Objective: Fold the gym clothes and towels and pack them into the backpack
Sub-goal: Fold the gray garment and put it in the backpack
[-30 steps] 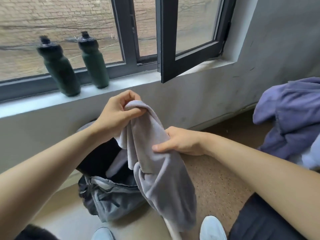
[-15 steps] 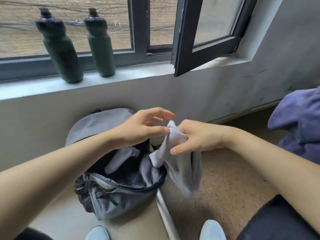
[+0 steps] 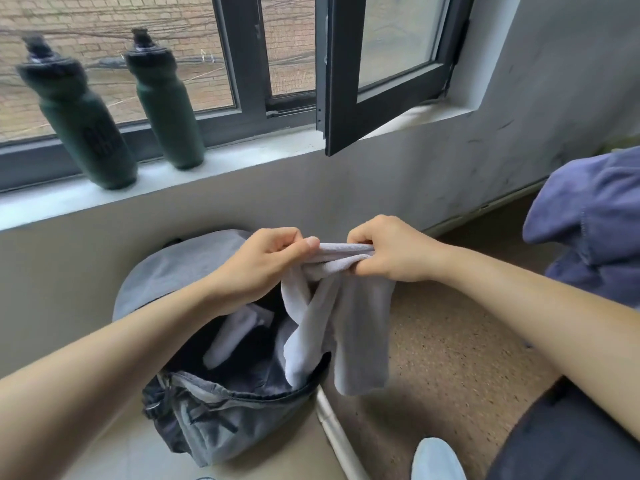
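A pale grey towel [image 3: 356, 327] hangs bunched from both my hands above the open grey backpack [image 3: 221, 407]. My left hand [image 3: 266, 258] pinches the towel's top edge on the left. My right hand [image 3: 391, 251] grips the same edge on the right, fingers curled round the cloth. The towel's lower folds droop into and beside the backpack's open mouth. Inside the backpack lies dark cloth with a light grey piece [image 3: 235, 330] on it. The backpack stands on the floor against the wall under the window.
Two dark green bottles [image 3: 86, 123] [image 3: 166, 105] stand on the windowsill. An open window sash [image 3: 346, 109] juts inward above. A purple-blue garment [image 3: 595, 220] lies heaped at the right. A white pipe [image 3: 336, 434] runs along the floor by my light shoe [image 3: 436, 459].
My hands came down from chest height toward the backpack. My left hand let go, then took hold of the towel's top edge again. The towel now hangs shorter and more bunched.
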Available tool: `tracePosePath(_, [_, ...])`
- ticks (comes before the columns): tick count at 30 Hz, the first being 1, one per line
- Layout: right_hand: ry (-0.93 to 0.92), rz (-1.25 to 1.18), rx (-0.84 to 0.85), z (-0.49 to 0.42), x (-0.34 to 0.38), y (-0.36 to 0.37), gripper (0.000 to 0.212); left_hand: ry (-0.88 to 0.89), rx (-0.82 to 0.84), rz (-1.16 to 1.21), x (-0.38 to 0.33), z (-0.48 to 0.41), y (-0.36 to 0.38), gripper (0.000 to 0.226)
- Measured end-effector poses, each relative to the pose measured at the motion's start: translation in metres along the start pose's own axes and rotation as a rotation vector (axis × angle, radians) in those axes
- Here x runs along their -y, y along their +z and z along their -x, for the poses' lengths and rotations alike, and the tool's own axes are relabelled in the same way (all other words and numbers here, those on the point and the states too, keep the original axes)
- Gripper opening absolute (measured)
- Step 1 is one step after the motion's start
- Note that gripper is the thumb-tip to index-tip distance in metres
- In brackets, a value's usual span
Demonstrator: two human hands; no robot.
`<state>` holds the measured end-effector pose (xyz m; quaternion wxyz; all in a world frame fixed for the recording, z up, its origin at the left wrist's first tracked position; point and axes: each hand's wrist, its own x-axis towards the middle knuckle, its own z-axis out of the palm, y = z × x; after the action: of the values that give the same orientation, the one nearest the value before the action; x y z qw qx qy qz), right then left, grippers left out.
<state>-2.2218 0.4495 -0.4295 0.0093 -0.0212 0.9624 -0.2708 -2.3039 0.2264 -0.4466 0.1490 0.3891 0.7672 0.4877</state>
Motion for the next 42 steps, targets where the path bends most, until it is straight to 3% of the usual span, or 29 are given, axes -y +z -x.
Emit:
tracePosePath(7, [0.079,-0.24,0.064,-0.009,-0.033,0.002,0.028,0.031,-0.251,-0.082,0.011,-0.013,-0.028,0.047])
tracePosePath(13, [0.224,-0.219,-0.029,-0.023,-0.065,0.009,0.018,0.036,-0.262,-0.269,0.031,-0.018,-0.053,0.048])
tracePosePath(23, [0.364,-0.236,-0.136,-0.026,-0.098,0.0,0.035,-0.012,-0.33,-0.445,0.052,-0.01,-0.073,0.046])
tracePosePath(30, [0.337,-0.13,-0.074,-0.02,-0.108,-0.003,0.022,-0.114,-0.637,-0.594,0.047,-0.011,-0.08,0.043])
tracePosePath(34, [0.316,-0.071,-0.107,-0.02,-0.107,-0.005,0.026,-0.197,-0.726,-0.61,0.046,-0.01,-0.08,0.041])
tracePosePath(38, [0.162,-0.109,-0.164,-0.017,-0.077,-0.007,0.025,-0.133,-0.732,-0.494,0.045,-0.009,-0.072,0.036])
tracePosePath(41, [0.043,-0.091,-0.171,-0.015,-0.044,-0.002,0.01,-0.032,-0.608,-0.373,0.04,-0.009,-0.061,0.041])
tracePosePath(42, [0.028,-0.121,-0.184,-0.014,-0.034,0.0,0.015,0.01,-0.538,-0.326,0.036,-0.009,-0.056,0.041])
